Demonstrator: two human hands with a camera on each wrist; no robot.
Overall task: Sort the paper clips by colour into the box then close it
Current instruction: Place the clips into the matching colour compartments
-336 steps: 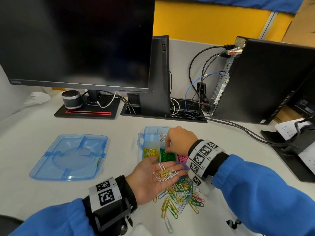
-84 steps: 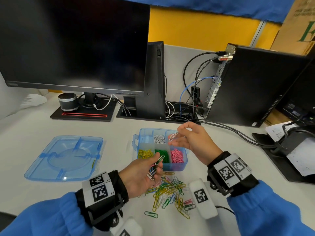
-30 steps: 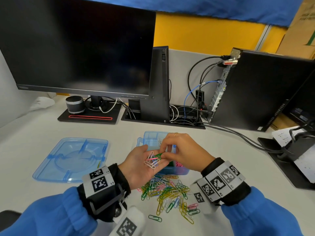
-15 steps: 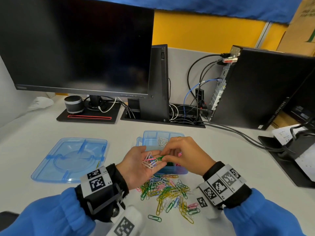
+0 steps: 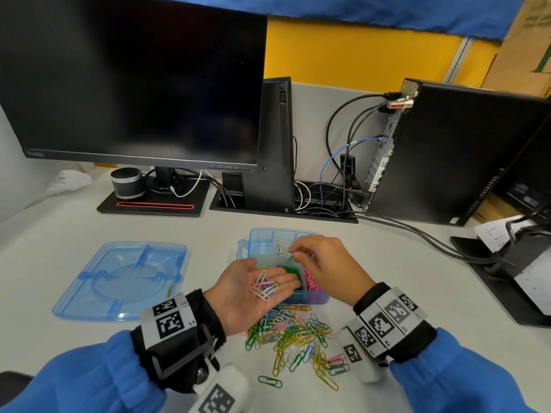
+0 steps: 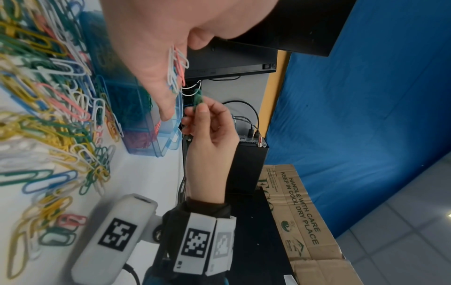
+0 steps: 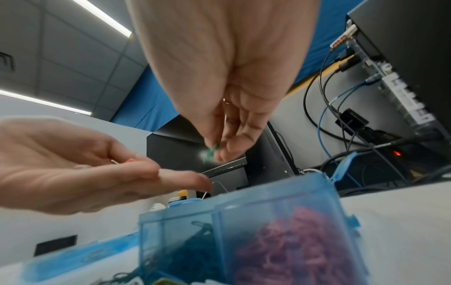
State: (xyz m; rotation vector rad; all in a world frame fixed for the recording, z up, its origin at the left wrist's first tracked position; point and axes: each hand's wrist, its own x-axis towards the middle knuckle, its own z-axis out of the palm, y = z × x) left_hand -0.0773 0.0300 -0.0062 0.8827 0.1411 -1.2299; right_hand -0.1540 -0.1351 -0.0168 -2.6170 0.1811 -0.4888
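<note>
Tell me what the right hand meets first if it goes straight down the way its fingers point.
Probably the box: the right hand, pinching a green clip, hovers above its compartments, likely the green one; depth is unclear.

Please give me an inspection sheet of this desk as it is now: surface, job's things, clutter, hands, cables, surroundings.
Surface: white desk.
Job's things: open blue box with white, green and pink clips sorted; mixed clip pile in front; lid lying left.
Clutter: small speaker.
Hands: left hand flat, clips on palm; right hand pinching a green clip above the box.
Cables: bundle behind the box.
Surroundings: monitor, computer tower.
</note>
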